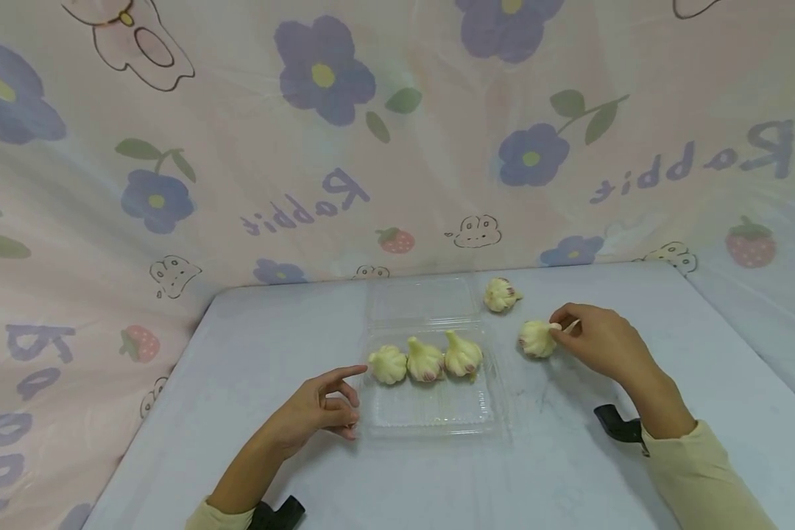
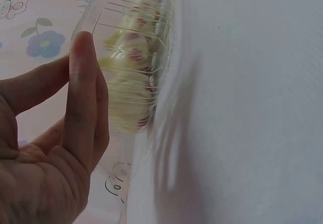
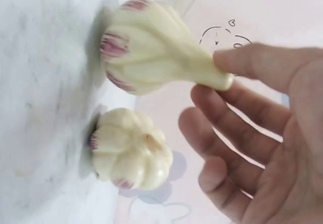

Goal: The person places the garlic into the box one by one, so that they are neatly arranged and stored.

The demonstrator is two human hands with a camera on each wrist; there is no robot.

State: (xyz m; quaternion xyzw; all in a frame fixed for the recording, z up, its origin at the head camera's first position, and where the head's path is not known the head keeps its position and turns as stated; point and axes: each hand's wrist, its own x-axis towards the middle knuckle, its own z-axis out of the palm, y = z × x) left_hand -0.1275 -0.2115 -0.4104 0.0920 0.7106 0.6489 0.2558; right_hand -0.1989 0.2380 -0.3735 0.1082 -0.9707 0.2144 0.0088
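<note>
My right hand (image 1: 599,338) pinches a garlic bulb (image 1: 536,339) by its stem between thumb and fingertips. In the right wrist view this garlic bulb (image 3: 146,47) shows purple streaks at its base, close to the white tabletop. A second garlic bulb (image 1: 501,294) lies just behind it. Left of them a clear plastic clamshell box (image 1: 430,412) lies with its lid folded back, three garlic bulbs (image 1: 426,361) side by side in its base. My left hand (image 1: 311,408) is at the box's left side, index finger extended and the others loosely bent, fingertips right at the rim.
The box's clear lid (image 1: 420,300) lies flat toward the back edge of the white table (image 1: 285,331). A patterned cloth (image 1: 430,147) with flowers and rabbits hangs behind and along the sides. Black wrist mounts (image 1: 616,425) sit at both sleeves.
</note>
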